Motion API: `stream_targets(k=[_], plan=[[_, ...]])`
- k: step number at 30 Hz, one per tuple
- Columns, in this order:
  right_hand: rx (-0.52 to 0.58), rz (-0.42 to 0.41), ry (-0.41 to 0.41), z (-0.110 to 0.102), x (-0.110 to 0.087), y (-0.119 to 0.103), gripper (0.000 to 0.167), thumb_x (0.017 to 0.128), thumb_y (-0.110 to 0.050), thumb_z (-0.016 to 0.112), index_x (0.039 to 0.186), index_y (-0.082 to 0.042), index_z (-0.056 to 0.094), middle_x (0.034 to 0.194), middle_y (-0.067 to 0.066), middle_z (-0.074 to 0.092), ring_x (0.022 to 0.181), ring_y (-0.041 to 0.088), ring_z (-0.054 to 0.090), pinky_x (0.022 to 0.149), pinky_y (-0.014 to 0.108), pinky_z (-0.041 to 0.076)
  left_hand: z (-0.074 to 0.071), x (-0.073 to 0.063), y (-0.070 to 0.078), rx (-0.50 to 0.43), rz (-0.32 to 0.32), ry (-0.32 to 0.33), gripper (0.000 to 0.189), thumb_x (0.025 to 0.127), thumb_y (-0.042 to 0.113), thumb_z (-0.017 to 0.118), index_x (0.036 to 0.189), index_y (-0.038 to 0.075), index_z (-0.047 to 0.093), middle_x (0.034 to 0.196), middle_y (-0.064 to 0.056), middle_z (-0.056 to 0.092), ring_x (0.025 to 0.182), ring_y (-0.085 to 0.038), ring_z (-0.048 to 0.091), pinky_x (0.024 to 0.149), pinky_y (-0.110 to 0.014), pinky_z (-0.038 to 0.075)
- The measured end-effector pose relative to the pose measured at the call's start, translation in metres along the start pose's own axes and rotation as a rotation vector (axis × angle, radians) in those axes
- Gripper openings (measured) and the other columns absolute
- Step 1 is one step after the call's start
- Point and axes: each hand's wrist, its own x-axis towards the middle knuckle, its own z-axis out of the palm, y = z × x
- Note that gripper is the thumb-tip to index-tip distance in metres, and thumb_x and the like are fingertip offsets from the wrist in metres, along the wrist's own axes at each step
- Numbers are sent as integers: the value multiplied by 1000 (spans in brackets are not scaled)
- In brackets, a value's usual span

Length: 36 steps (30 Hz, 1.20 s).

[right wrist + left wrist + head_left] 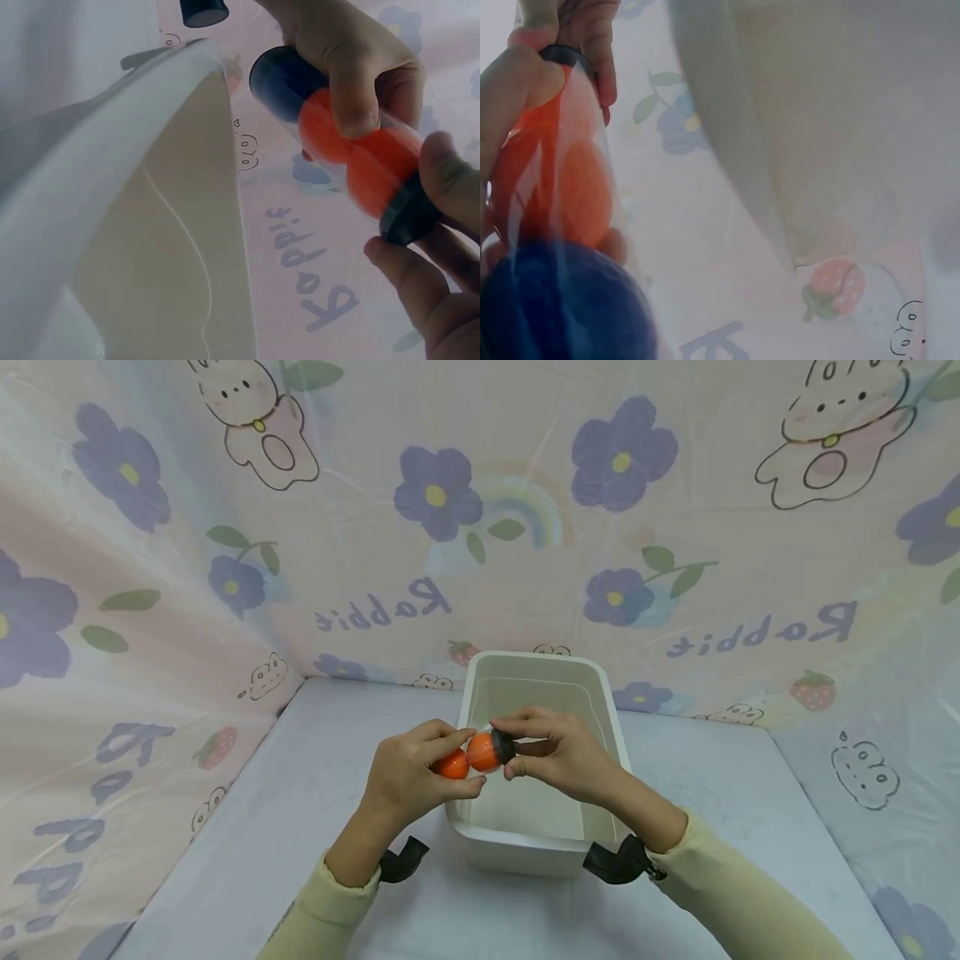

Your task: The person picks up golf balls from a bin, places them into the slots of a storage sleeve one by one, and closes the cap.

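Over a pale rectangular bin [517, 852], both hands hold a clear tube [334, 171] with two orange balls [382, 169] and a blue ball [566, 307] inside. My left hand [408, 777] grips the tube's side, its thumb lying along the plastic. At the tube's end, the fingertips of my right hand [566, 756] pinch the black cap [503, 747]. The cap sits on the tube. In the head view the left hand hides the blue ball.
The bin stands on a white table [300, 768]. A printed curtain [517, 585] with flowers and rabbits rises behind and at both sides. Black wrist mounts [618, 862] stick out near the bin's front edge.
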Motion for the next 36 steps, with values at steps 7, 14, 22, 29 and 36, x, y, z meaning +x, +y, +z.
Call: stream_targets(k=[7, 14, 22, 29, 36], plan=[[-20, -4, -24, -5, -4, 2, 50, 75, -5, 79, 121, 5, 63, 111, 16, 64, 103, 23, 67, 80, 31, 57, 0, 4, 3, 20, 34, -15, 48, 58, 32, 88, 99, 8, 77, 79, 2, 69, 58, -5, 60, 54, -15, 51], [-159, -59, -16, -13, -11, 5, 45, 75, -8, 81, 117, -7, 64, 111, 8, 64, 100, 22, 68, 78, 27, 57, 2, 8, 9, 39, 55, -54, 46, 61, 36, 85, 98, 11, 76, 84, 2, 72, 61, -5, 64, 54, -15, 51], [-226, -48, -20, -13, -13, 7, 46, 76, -11, 81, 118, -8, 64, 110, 7, 67, 94, 20, 70, 75, 25, 58, 1, 5, 9, 56, 29, -85, 46, 62, 38, 85, 99, 12, 75, 84, 3, 73, 60, -4, 63, 53, -14, 49], [-553, -35, -80, -23, -18, 6, 50, 78, -22, 80, 124, -14, 62, 117, -2, 67, 103, 14, 64, 80, 28, 56, 2, 1, 4, 48, -14, -79, 47, 62, 37, 85, 101, 12, 74, 87, 2, 74, 62, -5, 64, 55, -16, 51], [-614, -36, -15, -43, -32, 9, 47, 78, -17, 79, 122, -16, 62, 117, -4, 66, 104, 11, 63, 81, 32, 55, -7, -5, -10, -97, -189, 67, 49, 61, 24, 87, 104, 8, 69, 94, -4, 72, 66, -9, 63, 59, -22, 55]])
